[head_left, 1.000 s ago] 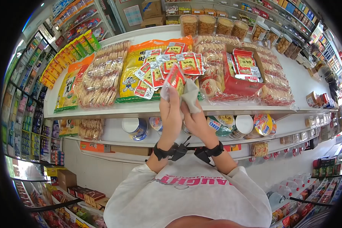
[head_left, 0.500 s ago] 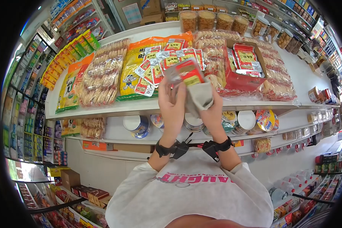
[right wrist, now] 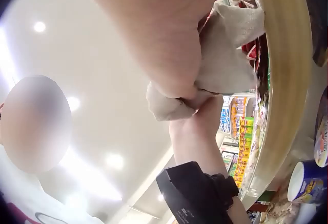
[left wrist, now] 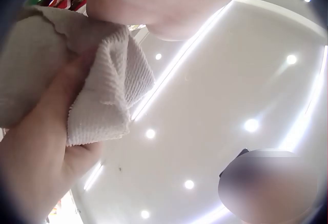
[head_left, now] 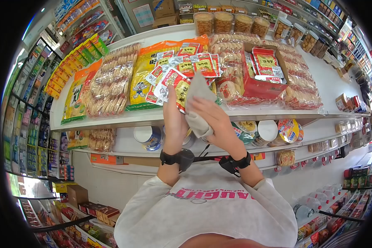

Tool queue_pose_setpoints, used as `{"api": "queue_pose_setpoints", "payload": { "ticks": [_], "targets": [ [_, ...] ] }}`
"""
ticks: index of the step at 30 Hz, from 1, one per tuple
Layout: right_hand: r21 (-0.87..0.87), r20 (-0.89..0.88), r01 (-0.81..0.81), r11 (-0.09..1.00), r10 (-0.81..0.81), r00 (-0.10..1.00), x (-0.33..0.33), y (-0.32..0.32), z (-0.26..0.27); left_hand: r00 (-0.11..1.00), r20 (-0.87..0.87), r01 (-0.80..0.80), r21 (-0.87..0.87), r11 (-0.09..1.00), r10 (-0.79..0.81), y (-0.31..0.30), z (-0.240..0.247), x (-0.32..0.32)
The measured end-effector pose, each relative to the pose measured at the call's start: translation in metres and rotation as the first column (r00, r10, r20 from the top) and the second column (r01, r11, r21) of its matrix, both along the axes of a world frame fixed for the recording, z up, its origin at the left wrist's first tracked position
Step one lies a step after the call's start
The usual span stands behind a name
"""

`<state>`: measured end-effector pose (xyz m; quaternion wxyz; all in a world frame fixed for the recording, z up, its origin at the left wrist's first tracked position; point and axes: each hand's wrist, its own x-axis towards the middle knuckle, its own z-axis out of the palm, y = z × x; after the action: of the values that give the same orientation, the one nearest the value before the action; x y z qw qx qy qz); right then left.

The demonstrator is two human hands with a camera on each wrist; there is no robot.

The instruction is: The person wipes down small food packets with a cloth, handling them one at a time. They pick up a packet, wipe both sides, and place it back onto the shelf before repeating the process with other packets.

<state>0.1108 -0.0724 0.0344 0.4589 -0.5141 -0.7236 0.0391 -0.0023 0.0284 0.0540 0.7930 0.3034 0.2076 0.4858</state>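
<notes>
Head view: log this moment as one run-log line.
left hand: holds red-and-white snack packet | right hand: holds grey cloth at packet's edge | loose packets: piled mostly on yellow snack bag

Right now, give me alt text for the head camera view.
A person's left hand holds a red-and-white packet while the right hand holds a gray cloth partly covering it, at a shop shelf of packaged snacks. Loose packets lie piled to the left of an open red box.

Snacks laid out along the display shelf (head_left: pixel 332 99)
Loose packets (head_left: pixel 205 65) lie on a snack bag (head_left: pixel 139 89), cracker packs (head_left: pixel 113 78) either side; rightward, a box (head_left: pixel 263 91) sits on crackers, jars (head_left: pixel 223 24) behind, tubs (head_left: pixel 148 137) below.
</notes>
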Motion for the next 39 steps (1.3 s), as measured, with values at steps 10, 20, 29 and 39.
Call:
{"api": "queue_pose_setpoints", "payload": {
  "ticks": [10,20,29,39],
  "targets": [
    [-0.044,-0.372,0.233,0.972,-0.232,0.899,-0.005,0.014,0.004,0.945,-0.258,-0.106,0.346,0.932,0.203,-0.023,-0.005,0.004],
    [-0.118,-0.448,0.066,0.991,-0.113,0.887,0.009,-0.006,-0.016,0.945,-0.294,-0.052,0.304,0.951,0.146,-0.009,-0.003,-0.009],
    [-0.073,-0.717,0.298,0.952,-0.258,0.648,0.015,-0.001,-0.024,0.945,-0.314,0.061,0.448,0.892,0.093,-0.012,-0.013,0.005],
    [-0.187,-0.763,0.282,0.941,-0.320,0.562,0.037,-0.014,-0.008,0.877,-0.465,0.342,0.419,0.841,-0.125,-0.006,-0.033,-0.003]
  ]
}}
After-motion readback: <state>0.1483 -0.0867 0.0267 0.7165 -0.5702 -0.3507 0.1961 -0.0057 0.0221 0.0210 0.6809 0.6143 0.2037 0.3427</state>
